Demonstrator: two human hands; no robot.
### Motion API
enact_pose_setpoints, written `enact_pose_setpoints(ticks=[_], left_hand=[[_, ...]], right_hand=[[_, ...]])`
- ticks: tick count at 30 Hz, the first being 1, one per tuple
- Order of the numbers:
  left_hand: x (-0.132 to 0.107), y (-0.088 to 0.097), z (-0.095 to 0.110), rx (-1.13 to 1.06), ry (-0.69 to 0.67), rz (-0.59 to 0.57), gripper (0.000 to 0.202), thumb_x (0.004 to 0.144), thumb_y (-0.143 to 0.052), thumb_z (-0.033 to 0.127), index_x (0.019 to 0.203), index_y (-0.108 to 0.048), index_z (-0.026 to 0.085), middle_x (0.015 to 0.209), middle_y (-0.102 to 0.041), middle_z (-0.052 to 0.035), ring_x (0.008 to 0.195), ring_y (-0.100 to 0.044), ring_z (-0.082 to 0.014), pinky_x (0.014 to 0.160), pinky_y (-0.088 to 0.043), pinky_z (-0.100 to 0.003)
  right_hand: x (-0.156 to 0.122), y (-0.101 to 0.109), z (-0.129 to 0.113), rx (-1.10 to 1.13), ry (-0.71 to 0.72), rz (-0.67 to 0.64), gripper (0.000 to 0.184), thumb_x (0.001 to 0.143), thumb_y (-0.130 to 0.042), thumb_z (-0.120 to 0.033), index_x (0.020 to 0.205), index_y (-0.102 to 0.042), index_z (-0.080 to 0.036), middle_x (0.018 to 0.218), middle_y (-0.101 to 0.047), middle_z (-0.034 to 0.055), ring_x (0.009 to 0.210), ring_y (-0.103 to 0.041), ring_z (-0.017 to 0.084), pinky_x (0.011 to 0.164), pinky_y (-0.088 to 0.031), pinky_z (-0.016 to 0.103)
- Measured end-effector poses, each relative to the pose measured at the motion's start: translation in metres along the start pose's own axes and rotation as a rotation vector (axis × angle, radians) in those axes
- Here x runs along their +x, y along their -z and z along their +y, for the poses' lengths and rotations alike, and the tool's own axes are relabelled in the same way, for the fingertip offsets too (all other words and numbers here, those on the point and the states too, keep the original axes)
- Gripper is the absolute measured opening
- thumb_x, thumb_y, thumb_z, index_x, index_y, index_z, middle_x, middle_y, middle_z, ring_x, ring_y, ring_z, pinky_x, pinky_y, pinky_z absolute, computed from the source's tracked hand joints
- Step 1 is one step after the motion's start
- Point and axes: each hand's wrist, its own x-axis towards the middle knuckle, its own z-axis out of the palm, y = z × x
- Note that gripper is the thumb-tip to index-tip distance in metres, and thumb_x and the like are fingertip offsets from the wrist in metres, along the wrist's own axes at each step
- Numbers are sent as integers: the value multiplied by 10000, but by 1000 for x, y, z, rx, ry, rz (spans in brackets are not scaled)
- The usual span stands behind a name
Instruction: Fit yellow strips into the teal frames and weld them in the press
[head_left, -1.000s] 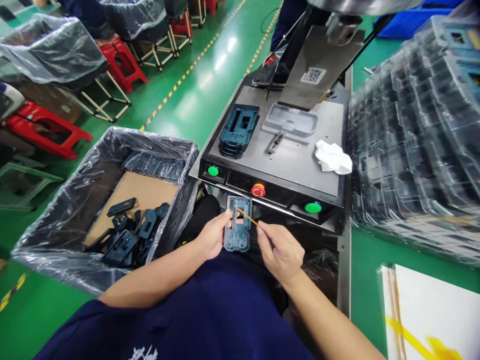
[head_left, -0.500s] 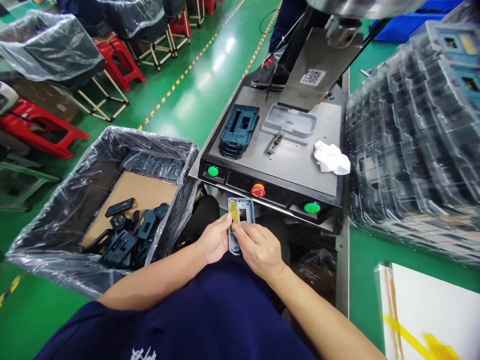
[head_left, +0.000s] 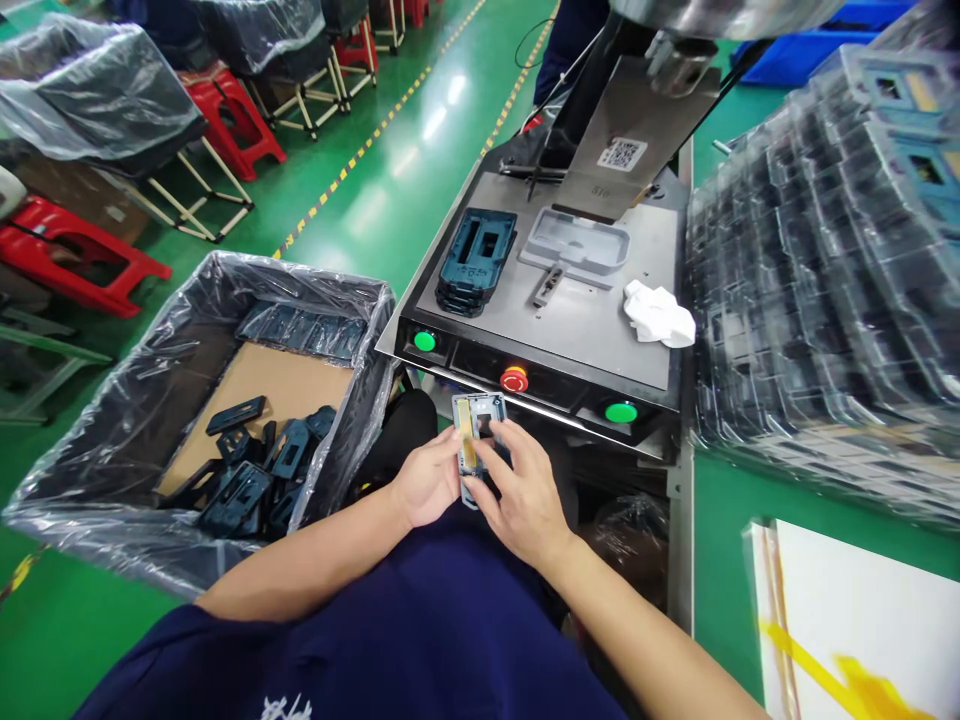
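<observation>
My left hand (head_left: 429,482) grips the left edge of a dark blue-grey plastic housing (head_left: 489,405), held upright in front of my lap below the press. A yellow strip (head_left: 466,432) lies along the housing's left side. My right hand (head_left: 523,492) is at the housing's right side, fingers spread, its fingertips over the strip and the inner face. The lower part of the housing is partly hidden by my fingers. Beyond it, a stack of similar housings (head_left: 477,262) sits on the press's metal plate, left of a pale grey fixture (head_left: 576,245).
A plastic-lined bin (head_left: 97,470) with loose housings stands at left. The press front has two green buttons (head_left: 424,342) and a red stop button (head_left: 514,379). A white cloth (head_left: 658,314) lies on the plate. Stacked clear trays (head_left: 795,300) and a white sheet with yellow tape (head_left: 862,610) are at right.
My right hand's fingers have spread from a pinch at the yellow strip and now reach across the housing. My left hand keeps its hold. The view has shifted slightly.
</observation>
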Motion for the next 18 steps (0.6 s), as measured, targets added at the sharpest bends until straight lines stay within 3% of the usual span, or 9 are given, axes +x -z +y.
enact_pose_setpoints(ticks=[2, 5, 9, 12, 14, 16, 18], left_hand=[[1, 1, 1, -8, -39, -10, 265, 896, -557, 223, 1146, -612, 156, 1129, -674, -102, 1021, -648, -197, 884, -506, -318], [1, 3, 1, 11, -41, -23, 310, 876, -582, 227, 1182, -579, 172, 1185, -661, -118, 1051, -648, -225, 938, -495, -392], [3, 4, 1, 131, -56, -52, 391, 840, -627, 224, 1220, -547, 185, 1242, -634, -122, 1078, -636, -219, 980, -469, -406], [9, 14, 11, 456, -153, -54, 408, 861, -611, 307, 1241, -528, 186, 1256, -615, -126, 1138, -601, -233, 1025, -437, -440], [18, 29, 27, 844, -359, 79, 414, 850, -611, 340, 1223, -533, 179, 1269, -593, -134, 1186, -563, -251, 1055, -412, -456], [29, 51, 50, 1274, -606, 333, 456, 821, -623, 322, 1237, -523, 166, 1317, -542, -146, 1262, -495, -267, 1111, -357, -449], [39, 77, 76, 1616, -710, 596, 529, 813, -609, 304, 1294, -476, 129, 1388, -466, -176, 1354, -392, -291, 1160, -292, -436]], right_hand=[[-4, 2, -1, 20, -86, 33, 463, 919, -602, -404, 1288, -533, -133, 1349, -469, 214, 1266, -449, 357, 1008, -453, 542], [-7, 3, -3, -3, -218, -35, 690, 839, -657, -513, 1364, -450, -117, 1361, -442, 235, 1226, -477, 384, 965, -491, 555], [-3, 8, 1, -8, -294, -181, 705, 805, -651, -373, 1406, -383, -118, 1349, -459, 215, 1208, -505, 359, 965, -515, 511], [13, 24, 14, 21, -263, -200, 716, 780, -620, -296, 1421, -351, -120, 1347, -469, 191, 1235, -484, 327, 1042, -464, 492], [28, 40, 29, 6, -233, -176, 721, 773, -612, -297, 1423, -352, -123, 1349, -467, 185, 1251, -467, 322, 1070, -432, 494], [48, 58, 50, -38, -225, -138, 712, 766, -612, -310, 1413, -376, -130, 1345, -470, 181, 1252, -464, 325, 1083, -409, 498], [69, 74, 76, -88, -237, -105, 705, 752, -625, -327, 1393, -412, -127, 1340, -477, 182, 1253, -464, 330, 1089, -392, 495]])
